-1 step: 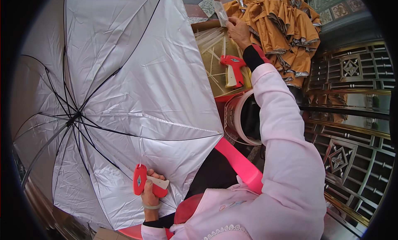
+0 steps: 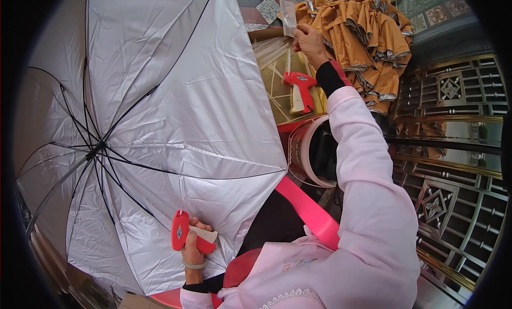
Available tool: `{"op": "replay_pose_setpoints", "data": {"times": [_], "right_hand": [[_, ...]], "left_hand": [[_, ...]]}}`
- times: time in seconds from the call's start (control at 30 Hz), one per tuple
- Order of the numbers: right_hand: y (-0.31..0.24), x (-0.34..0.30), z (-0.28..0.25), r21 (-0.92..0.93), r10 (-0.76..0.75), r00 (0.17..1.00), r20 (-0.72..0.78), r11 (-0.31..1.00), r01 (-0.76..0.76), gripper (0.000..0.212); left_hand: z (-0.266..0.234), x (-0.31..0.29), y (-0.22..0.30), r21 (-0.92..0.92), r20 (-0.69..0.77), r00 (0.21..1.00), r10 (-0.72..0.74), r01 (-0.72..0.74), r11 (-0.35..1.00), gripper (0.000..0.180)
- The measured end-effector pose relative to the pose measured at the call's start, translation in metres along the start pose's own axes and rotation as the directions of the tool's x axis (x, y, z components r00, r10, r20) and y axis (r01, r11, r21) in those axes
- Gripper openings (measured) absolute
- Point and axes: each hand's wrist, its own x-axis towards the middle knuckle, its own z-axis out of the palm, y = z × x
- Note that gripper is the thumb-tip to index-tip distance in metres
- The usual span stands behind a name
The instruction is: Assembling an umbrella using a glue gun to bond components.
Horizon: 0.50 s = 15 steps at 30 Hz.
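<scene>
My left hand (image 2: 193, 250) is closed round a red and white tagging gun (image 2: 182, 230), its thin needle pointing away from me. Under it spreads the silver inner side of an open umbrella (image 2: 224, 111), with black ribs meeting at a hub on the left. At the far side, my right hand (image 2: 311, 44) pinches a thin, clear plastic strip (image 2: 288, 18), its exact kind unclear. Just below that hand is a yellowish box (image 2: 278, 107) holding a second red and white tagging gun (image 2: 300, 91) and a fan of clear plastic strands (image 2: 270, 48).
Orange-brown folded fabric pieces with silver linings (image 2: 358, 37) are heaped at the far right. A pinkish bucket (image 2: 301, 149) with something black in it stands below the box. Metal latticework (image 2: 448, 202) lines the right side. A bright pink band (image 2: 309, 213) crosses near my lap.
My right hand has shifted slightly, and the clear plastic strip in it stands a little farther right and more upright. My left hand holds still with its tagging gun.
</scene>
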Motion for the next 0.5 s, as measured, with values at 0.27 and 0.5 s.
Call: {"op": "replay_pose_setpoints", "data": {"times": [0.27, 0.5], "right_hand": [[-0.128, -0.085, -0.078, 0.773, 0.100, 0.919, 0.380, 0.511, -0.375, 0.022], [-0.240, -0.172, -0.099, 0.711, -0.135, 0.808, 0.573, 0.573, -0.408, 0.021]], "left_hand": [[-0.002, -0.011, 0.006, 0.150, 0.103, 0.993, 0.062, -0.077, 0.986, 0.036], [-0.013, -0.025, 0.006, 0.069, 0.126, 0.988, 0.086, -0.095, 0.993, 0.035]]}}
